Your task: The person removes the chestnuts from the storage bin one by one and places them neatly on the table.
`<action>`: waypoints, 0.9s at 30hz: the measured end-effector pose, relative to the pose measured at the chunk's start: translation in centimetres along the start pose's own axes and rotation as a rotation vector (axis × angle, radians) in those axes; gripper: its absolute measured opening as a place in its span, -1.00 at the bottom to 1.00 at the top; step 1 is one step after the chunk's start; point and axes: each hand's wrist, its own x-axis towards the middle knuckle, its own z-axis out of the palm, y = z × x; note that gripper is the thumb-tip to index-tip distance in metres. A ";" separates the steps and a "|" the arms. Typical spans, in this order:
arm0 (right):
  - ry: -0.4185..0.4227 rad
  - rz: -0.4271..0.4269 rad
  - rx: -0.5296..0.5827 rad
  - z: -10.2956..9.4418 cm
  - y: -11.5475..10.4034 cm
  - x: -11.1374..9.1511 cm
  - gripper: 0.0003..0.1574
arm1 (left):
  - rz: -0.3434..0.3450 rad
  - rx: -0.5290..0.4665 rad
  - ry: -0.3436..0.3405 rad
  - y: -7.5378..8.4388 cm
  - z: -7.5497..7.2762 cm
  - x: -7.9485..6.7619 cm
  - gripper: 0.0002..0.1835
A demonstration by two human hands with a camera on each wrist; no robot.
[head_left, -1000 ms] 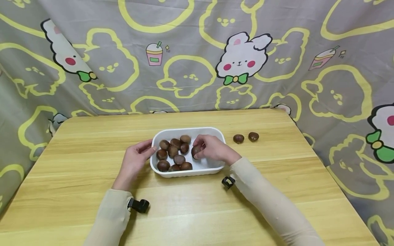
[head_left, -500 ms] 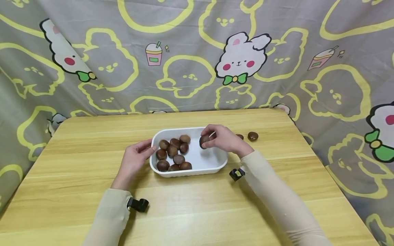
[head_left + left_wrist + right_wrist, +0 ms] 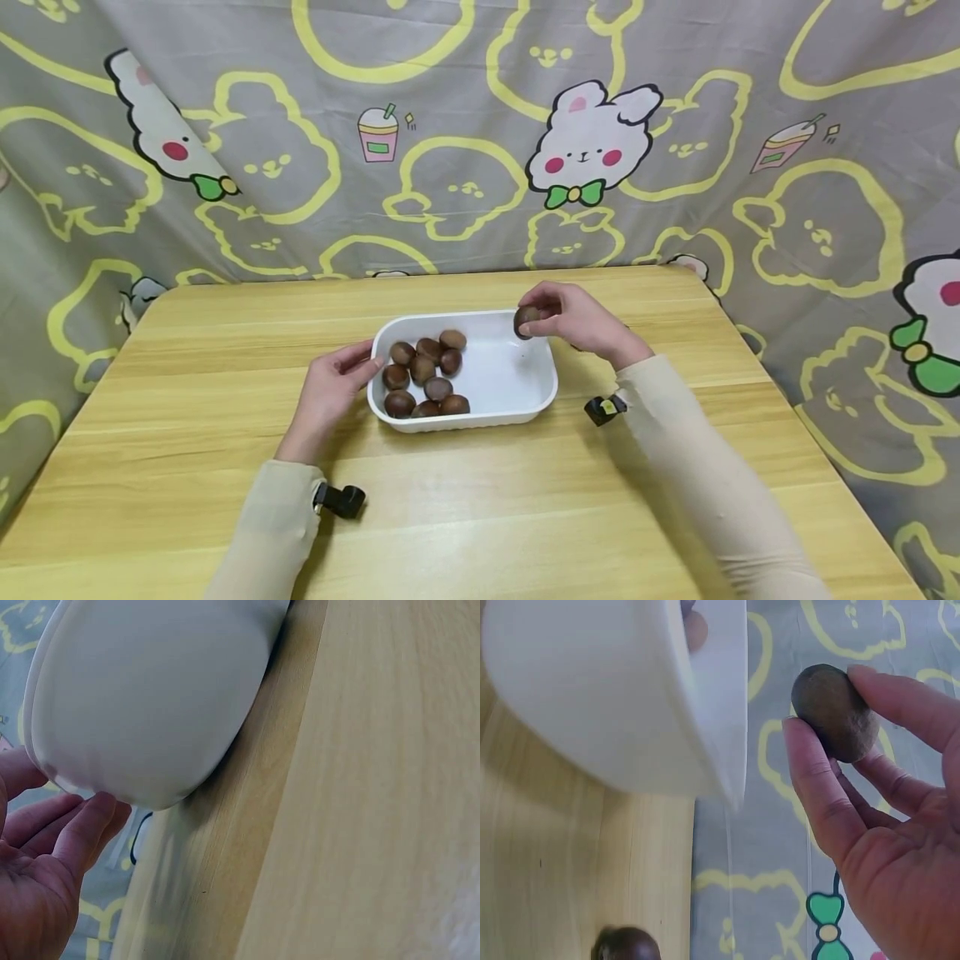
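A white oval dish point(image 3: 504, 379) on the table holds several brown chestnuts point(image 3: 422, 369), bunched in its left half. My left hand point(image 3: 332, 392) grips the dish's left end, thumb at the rim and fingers against the outer wall; the left wrist view shows those fingertips point(image 3: 96, 806) under the lip. Over the dish's back right corner, my right hand point(image 3: 581, 321) pinches one chestnut point(image 3: 836, 712) between thumb and fingers. In the right wrist view this chestnut is up beside the dish wall point(image 3: 592, 697), clear of the other chestnuts.
Another chestnut point(image 3: 630, 945) lies on the wooden table point(image 3: 450, 508) to the right of the dish, hidden behind my right hand in the head view. A patterned grey curtain point(image 3: 457, 225) hangs along the table's back edge. Each sleeve carries a small black camera point(image 3: 341, 502).
My right hand has lifted the chestnut from the dish's middle and carried it right and back to the rim, now covering the loose chestnuts on the table. My left hand has stayed put.
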 end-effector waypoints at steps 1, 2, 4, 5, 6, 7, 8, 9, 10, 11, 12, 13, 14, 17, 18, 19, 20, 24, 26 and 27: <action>0.004 0.009 0.003 -0.3 0.1 -0.1 -0.56 | -0.001 0.000 0.002 0.0 0.0 0.0 -0.53; 0.008 0.019 0.004 -0.6 0.3 -0.2 -0.56 | -0.002 0.000 0.005 0.0 0.1 0.0 -0.53; 0.020 0.030 0.004 -1.2 0.7 -0.4 -0.52 | -0.003 0.006 0.006 0.0 0.1 0.0 -0.53; 0.026 0.034 0.001 -1.5 0.9 -0.5 -0.51 | -0.005 0.010 0.008 0.0 0.1 0.0 -0.53; 0.033 0.039 0.000 -1.8 1.1 -0.6 -0.50 | -0.006 0.014 0.009 0.0 0.1 0.0 -0.53; 0.036 0.037 0.000 -2.1 1.3 -0.7 -0.48 | -0.006 0.016 0.011 0.0 0.2 0.0 -0.53; 0.040 0.033 -0.003 -2.4 1.5 -0.8 -0.47 | -0.007 0.018 0.012 0.0 0.2 0.0 -0.53; 0.045 0.031 -0.006 -2.6 1.6 -0.9 -0.46 | -0.006 0.022 0.012 0.0 0.2 0.0 -0.53; 0.050 0.028 -0.013 -2.9 1.8 -1.0 -0.45 | -0.005 0.024 0.013 0.0 0.2 0.0 -0.53; 0.057 0.030 -0.015 -3.2 1.9 -1.1 -0.45 | -0.007 0.023 0.016 -0.1 0.2 0.0 -0.53; 0.066 0.031 -0.020 -3.4 2.0 -1.2 -0.44 | -0.007 0.024 0.016 -0.1 0.1 0.0 -0.53; 0.078 0.033 -0.023 -3.7 2.2 -1.3 -0.43 | -0.008 0.022 0.016 -0.1 0.1 0.0 -0.53; 0.093 0.039 -0.025 -4.0 2.3 -1.4 -0.43 | -0.006 0.022 0.013 -0.1 0.1 0.0 -0.53; 0.130 0.055 -0.030 -4.8 2.7 -1.8 -0.40 | -0.008 0.021 0.019 -0.2 0.1 -0.1 -0.53; 0.139 0.060 -0.030 -5.0 2.8 -1.9 -0.40 | -0.007 0.023 0.018 -0.2 0.0 -0.1 -0.52; 0.146 0.064 -0.030 -5.3 2.9 -2.0 -0.40 | -0.005 0.022 0.020 -0.2 0.0 -0.1 -0.53; 0.152 0.067 -0.032 -5.5 3.1 -2.2 -0.39 | -0.003 0.024 0.021 -0.1 0.0 -0.1 -0.53; 0.170 0.091 -0.046 -6.6 3.8 -2.7 -0.39 | 0.002 0.019 0.020 -0.2 0.1 0.0 -0.54; 0.172 0.102 -0.057 -7.0 4.2 -2.9 -0.38 | 0.004 0.018 0.020 -0.2 0.1 0.0 -0.54; 0.171 0.106 -0.061 -7.2 4.3 -3.1 -0.38 | 0.004 0.016 0.021 -0.3 0.1 0.0 -0.54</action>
